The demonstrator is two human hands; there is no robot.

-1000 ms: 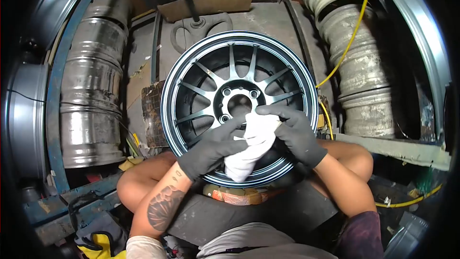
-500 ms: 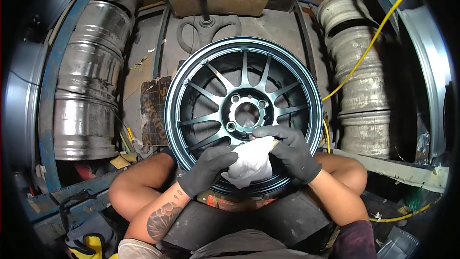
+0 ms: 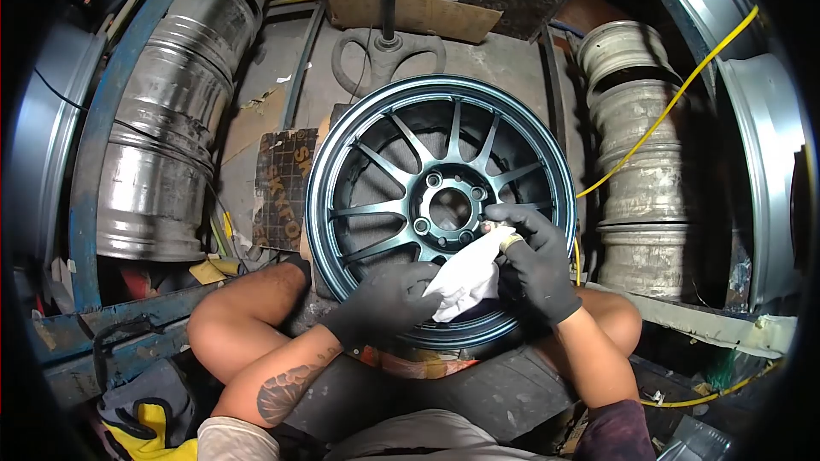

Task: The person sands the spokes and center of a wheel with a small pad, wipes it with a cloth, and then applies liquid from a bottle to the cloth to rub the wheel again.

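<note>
A dark, glossy multi-spoke wheel rim (image 3: 380, 207) lies face up in front of me, between my bent legs. Over its near side a white cloth (image 3: 470, 277) stretches between both hands. My left hand (image 3: 384, 300), in a dark grey glove, grips the cloth's lower left edge. My right hand (image 3: 540, 260), gloved the same way, pinches the upper right end near the hub, with bare fingertips poking out of the glove. The lower right spokes are partly hidden behind the cloth and right hand.
Bare metal wheel barrels (image 3: 162, 179) are stacked at left, and dull, unpainted ones (image 3: 641, 171) at right. A yellow hose (image 3: 675, 107) runs down the right side. Behind the rim stands a fan base (image 3: 389, 60). Yellow-and-grey gloves (image 3: 154, 427) lie at lower left.
The cloth, bunched up before, is now drawn out longer between my hands. My right hand has shifted right and slightly up. The whole view has tilted a little.
</note>
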